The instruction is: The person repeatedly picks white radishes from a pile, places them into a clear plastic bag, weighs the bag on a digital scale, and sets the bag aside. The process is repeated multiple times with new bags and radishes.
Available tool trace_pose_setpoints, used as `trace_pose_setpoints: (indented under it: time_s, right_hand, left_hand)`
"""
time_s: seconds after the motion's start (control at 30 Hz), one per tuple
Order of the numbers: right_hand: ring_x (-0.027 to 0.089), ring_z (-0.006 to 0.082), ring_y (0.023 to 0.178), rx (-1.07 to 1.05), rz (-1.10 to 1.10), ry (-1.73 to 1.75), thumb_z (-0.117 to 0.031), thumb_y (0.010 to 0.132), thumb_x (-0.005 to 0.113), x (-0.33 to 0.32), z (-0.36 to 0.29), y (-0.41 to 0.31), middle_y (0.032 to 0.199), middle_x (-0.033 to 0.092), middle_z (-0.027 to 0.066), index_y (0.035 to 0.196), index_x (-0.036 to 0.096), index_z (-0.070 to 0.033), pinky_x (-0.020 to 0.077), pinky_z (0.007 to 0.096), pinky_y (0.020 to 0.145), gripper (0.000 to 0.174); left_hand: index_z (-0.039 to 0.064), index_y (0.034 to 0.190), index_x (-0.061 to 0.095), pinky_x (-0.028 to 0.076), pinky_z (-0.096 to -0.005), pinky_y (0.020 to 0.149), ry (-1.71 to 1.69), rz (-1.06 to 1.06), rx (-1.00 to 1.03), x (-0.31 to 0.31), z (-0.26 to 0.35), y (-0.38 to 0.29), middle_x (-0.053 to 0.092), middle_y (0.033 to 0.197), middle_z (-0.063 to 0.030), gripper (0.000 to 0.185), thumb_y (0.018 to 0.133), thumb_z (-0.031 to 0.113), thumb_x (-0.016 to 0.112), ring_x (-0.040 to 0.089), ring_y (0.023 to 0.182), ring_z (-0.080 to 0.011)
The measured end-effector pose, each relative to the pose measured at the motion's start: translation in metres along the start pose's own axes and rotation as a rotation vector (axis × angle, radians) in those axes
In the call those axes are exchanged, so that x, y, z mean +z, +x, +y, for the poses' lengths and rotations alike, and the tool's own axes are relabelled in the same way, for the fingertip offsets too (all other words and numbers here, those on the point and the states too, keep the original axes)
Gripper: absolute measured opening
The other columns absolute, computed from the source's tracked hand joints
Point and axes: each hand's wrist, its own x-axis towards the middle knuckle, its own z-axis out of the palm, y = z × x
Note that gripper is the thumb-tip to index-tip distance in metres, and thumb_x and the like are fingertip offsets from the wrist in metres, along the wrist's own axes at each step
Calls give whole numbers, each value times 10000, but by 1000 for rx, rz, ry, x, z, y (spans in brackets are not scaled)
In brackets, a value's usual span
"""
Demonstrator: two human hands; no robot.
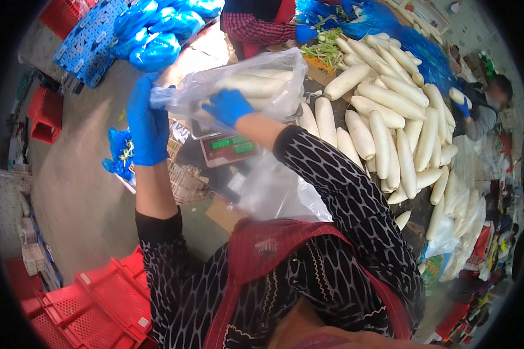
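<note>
My left hand (149,122), in a blue glove, is closed around the twisted neck of a clear plastic bag (284,59). Several peeled-looking white radishes (249,85) lie inside that bag. It rests over a digital scale (229,148) whose green display is lit. Against the near side of the bag lies my right hand (231,107), also gloved in blue, its fingers slightly spread and pointing left. Right of the scale is a large heap of loose white radishes (388,100). Flat clear plastic bags (270,187) are between the scale and my apron.
Across from me a co-worker's checked sleeve (257,28) and gloved hand (305,33) are near cut greens (325,50). Filled blue bags (157,43) sit at upper left. Red plastic crates (105,301) stand at lower left. Another person (484,109) holds a radish at right.
</note>
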Motion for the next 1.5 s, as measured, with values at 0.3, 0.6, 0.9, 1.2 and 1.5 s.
trace_pose_setpoints:
  time_s: [0.3,0.6,0.9,1.2,1.5]
  right_hand:
    - [473,382,1219,285,792,20,-389,798,734,-72,59,-104,1365,488,177,1340,518,-120,374,456,1042,642]
    - [507,387,1256,1096,152,561,-496,697,779,-52,132,-107,1402,466,248,1541,64,-111,424,457,1036,1170]
    - [654,215,847,359,530,2106,-169,937,542,-135,149,-177,929,665,99,1058,633,8,539,382,811,233]
    - [647,204,871,653,544,1412,-238,941,592,-164,92,-177,954,664,102,1128,628,-9,518,324,836,298]
    - [649,188,917,-58,318,952,-100,960,503,-144,24,-75,1026,684,69,1156,643,-55,499,333,876,245]
  left_hand:
    - [25,1381,409,429,-389,1024,280,-162,108,-21,-25,-27,457,1350,-137,712,890,491,629,514,1187,-260]
    - [-38,1185,572,442,-327,925,868,-252,182,9,5,-32,617,1114,-128,387,882,187,662,576,1054,-211]
    - [-2,977,677,441,-252,738,196,-428,-67,64,42,-21,463,714,33,222,952,184,558,446,667,-66]
    - [71,1151,648,500,-296,742,200,-153,-232,61,47,-14,603,975,-12,290,952,270,580,584,854,-123]
    - [46,1133,622,244,-200,502,85,-383,-213,50,39,10,257,648,84,278,985,266,538,270,540,-27]
